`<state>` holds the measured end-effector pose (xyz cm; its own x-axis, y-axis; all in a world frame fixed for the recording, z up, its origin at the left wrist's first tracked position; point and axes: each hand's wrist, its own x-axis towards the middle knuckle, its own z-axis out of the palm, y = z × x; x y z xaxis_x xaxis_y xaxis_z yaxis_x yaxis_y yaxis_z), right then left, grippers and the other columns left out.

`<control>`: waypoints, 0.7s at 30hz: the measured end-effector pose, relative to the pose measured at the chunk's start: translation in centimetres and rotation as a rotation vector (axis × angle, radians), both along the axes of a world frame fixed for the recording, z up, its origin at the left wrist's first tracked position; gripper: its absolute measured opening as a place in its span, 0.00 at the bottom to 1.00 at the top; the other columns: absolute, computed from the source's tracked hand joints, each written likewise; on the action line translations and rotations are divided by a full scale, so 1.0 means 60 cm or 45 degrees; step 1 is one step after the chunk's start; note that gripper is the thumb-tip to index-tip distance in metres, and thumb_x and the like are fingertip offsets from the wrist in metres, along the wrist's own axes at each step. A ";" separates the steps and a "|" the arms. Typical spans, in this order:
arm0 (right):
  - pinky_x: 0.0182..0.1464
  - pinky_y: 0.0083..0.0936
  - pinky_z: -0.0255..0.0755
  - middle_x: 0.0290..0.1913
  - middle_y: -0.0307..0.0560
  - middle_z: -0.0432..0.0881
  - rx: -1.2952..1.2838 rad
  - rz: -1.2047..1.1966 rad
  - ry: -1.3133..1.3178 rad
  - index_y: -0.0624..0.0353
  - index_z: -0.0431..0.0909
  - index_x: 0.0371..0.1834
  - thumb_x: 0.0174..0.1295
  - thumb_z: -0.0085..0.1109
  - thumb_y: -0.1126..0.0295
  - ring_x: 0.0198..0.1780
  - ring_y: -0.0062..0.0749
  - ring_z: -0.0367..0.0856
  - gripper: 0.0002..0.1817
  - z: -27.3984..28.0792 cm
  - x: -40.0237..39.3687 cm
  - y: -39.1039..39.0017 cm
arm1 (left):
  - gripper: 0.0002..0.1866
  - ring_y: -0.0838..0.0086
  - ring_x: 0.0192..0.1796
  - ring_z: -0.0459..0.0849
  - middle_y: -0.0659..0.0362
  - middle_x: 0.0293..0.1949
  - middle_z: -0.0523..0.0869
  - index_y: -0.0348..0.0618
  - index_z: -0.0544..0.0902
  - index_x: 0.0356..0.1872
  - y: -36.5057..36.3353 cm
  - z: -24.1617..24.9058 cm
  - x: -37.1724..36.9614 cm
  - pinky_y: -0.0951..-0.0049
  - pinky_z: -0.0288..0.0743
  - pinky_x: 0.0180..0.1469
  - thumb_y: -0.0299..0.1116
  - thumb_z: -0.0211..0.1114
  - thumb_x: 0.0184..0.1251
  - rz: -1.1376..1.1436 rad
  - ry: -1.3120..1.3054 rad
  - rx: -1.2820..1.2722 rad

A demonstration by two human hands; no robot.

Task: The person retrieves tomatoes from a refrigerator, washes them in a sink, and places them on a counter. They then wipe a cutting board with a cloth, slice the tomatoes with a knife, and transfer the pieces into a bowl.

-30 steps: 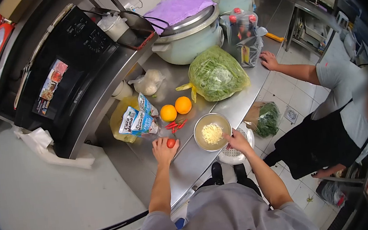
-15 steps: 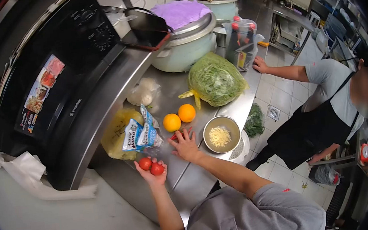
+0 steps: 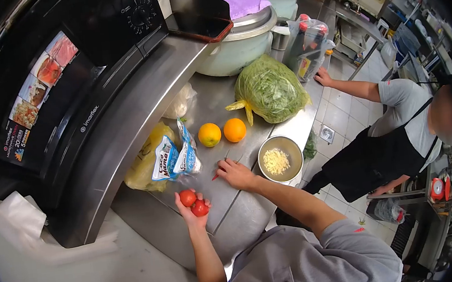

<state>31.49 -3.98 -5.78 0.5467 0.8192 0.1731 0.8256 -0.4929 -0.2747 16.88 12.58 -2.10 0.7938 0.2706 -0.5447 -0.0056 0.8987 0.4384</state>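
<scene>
My left hand (image 3: 191,215) is palm up, its fingers curled around two red tomatoes (image 3: 188,198). On the steel counter, my right hand (image 3: 234,174) has its fingers bent down over red chilies (image 3: 215,177), which are mostly hidden beneath them. Two orange fruits (image 3: 235,130) lie beyond that hand. To its right is a metal bowl (image 3: 298,165) holding chopped pale pieces (image 3: 276,161). Blue and white pouches (image 3: 165,157) stand against a yellow plastic bag (image 3: 145,161) on the left.
A bag of green leaves (image 3: 271,89) lies farther back, near bagged bottles (image 3: 307,47) and a large lidded pot (image 3: 238,49). A microwave (image 3: 68,102) sits on a raised steel shelf (image 3: 141,117) at left. A person in a black apron (image 3: 379,155) stands at right, one hand on the counter edge.
My right hand's spread fingers have drawn together over the chilies. My left hand still holds the tomatoes. The camera view has shifted slightly.
</scene>
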 end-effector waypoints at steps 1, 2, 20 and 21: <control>0.50 0.36 0.76 0.51 0.47 0.72 0.073 0.083 0.030 0.54 0.76 0.48 0.60 0.54 0.68 0.53 0.42 0.74 0.12 0.001 -0.004 -0.005 | 0.29 0.66 0.23 0.74 0.61 0.29 0.76 0.51 0.74 0.40 0.001 -0.006 -0.003 0.65 0.68 0.28 0.69 0.51 0.65 -0.034 -0.008 0.032; 0.50 0.36 0.76 0.51 0.47 0.72 0.067 0.083 0.037 0.54 0.76 0.48 0.60 0.54 0.68 0.53 0.42 0.74 0.12 0.001 -0.009 -0.007 | 0.29 0.66 0.25 0.76 0.60 0.32 0.77 0.51 0.74 0.40 0.001 -0.011 -0.007 0.65 0.69 0.29 0.69 0.51 0.64 -0.068 -0.014 0.065; 0.69 0.60 0.50 0.61 0.39 0.76 0.372 0.117 0.146 0.49 0.79 0.57 0.60 0.63 0.52 0.63 0.42 0.70 0.24 0.168 -0.071 -0.015 | 0.39 0.55 0.73 0.62 0.51 0.72 0.66 0.50 0.72 0.64 -0.101 -0.044 0.081 0.50 0.56 0.73 0.70 0.43 0.66 0.048 -0.827 -0.429; 0.68 0.64 0.47 0.64 0.37 0.75 0.378 0.104 0.129 0.48 0.79 0.58 0.60 0.62 0.50 0.65 0.42 0.68 0.25 0.180 -0.075 -0.016 | 0.39 0.54 0.72 0.63 0.52 0.71 0.66 0.50 0.74 0.63 -0.104 -0.039 0.083 0.51 0.57 0.72 0.70 0.44 0.66 0.061 -0.825 -0.529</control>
